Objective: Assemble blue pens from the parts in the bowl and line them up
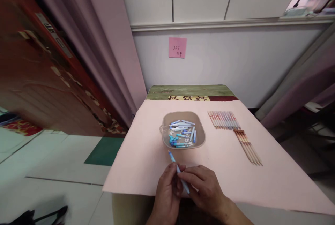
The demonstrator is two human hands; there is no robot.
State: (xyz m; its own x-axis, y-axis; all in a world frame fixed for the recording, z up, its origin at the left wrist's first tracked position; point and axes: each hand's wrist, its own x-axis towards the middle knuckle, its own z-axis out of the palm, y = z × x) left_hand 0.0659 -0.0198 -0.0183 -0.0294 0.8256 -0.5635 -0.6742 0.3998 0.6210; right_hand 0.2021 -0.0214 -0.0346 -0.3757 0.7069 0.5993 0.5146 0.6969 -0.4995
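Observation:
Near the table's front edge, my left hand and my right hand are both closed on a light blue pen. The pen slants, its darker blue end with a small pale tip pointing away from me. My left thumb and fingers grip its middle, while my right fingers pinch it closer to the near end. Just beyond the hands stands a grey-beige plastic tub. Inside lie loose pen parts: white and blue barrels, small teal caps and tiny whitish pieces.
A row of pale patterned pens lies to the tub's right. Closer to me is a smaller set with brown tops. Pink paper covers the table. Behind stands a white wall with a pink note; a red door is at left.

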